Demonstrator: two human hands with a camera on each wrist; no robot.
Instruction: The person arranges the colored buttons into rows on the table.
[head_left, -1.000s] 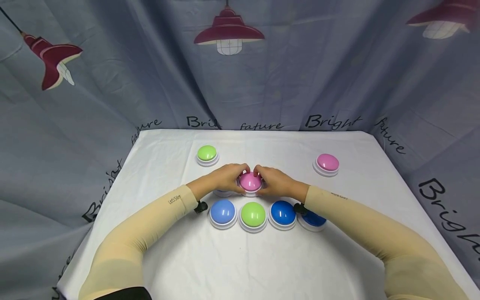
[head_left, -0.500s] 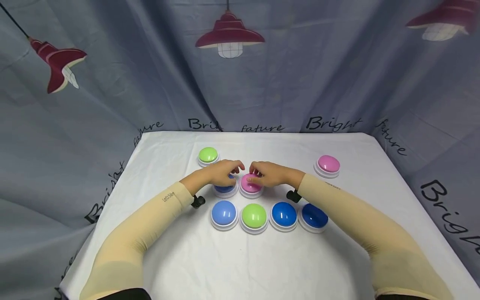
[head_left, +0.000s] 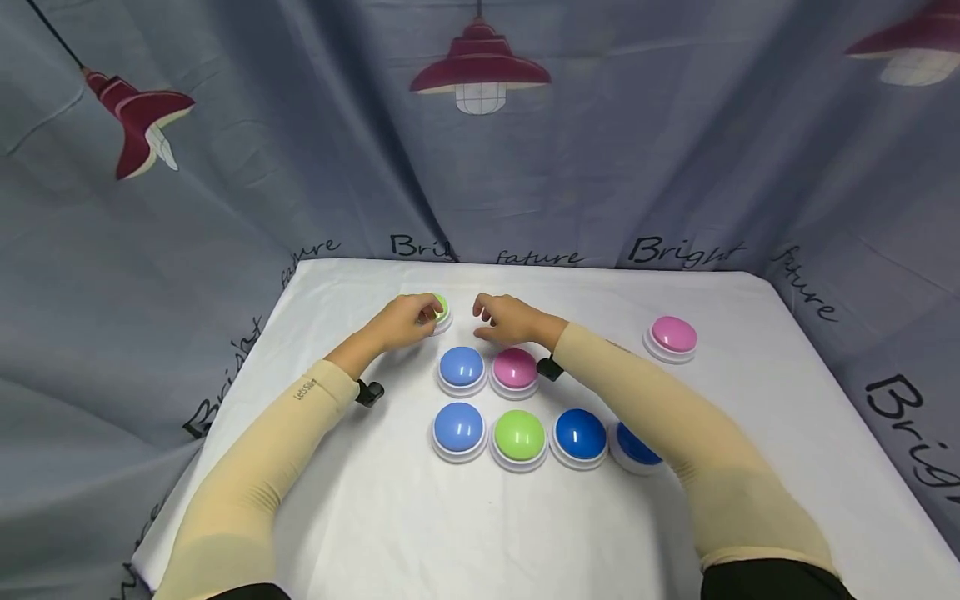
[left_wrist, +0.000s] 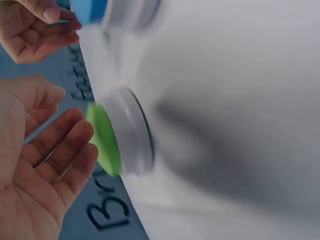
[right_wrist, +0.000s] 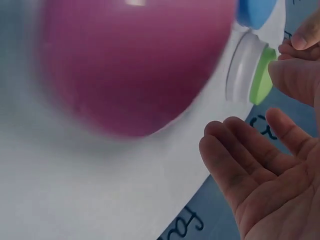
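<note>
Right now the left hand [head_left: 401, 321] hovers at the far green button [head_left: 440, 307], its fingers loosely spread and relaxed, grasping nothing; the left wrist view shows the fingertips [left_wrist: 75, 145] just short of the green dome [left_wrist: 105, 140], apart from it or barely grazing it (motion blur makes that hard to settle). The right hand [head_left: 510, 321] is likewise released, palm open and fingers slack, just to the right of the left hand and just beyond the near pink button [head_left: 515, 369], touching nothing that I can see. That pink button sits beside a light blue button [head_left: 461, 367], both on the near side of the two hands, and nearer still runs a row of four: light blue [head_left: 458, 427], green [head_left: 520, 435], blue [head_left: 580, 434] and a dark blue button [head_left: 636, 446] half hidden under the right forearm. A second pink button [head_left: 673, 334] stands well apart, off to the right of the right hand. As a judgement, the risks are small ones: a glancing touch could slide the green button across the white tablecloth [head_left: 375, 517] rather than seat a hold on it, and the right forearm could brush the buttons beneath it out of line. No container appears in any view; the buttons rest straight on the cloth.
</note>
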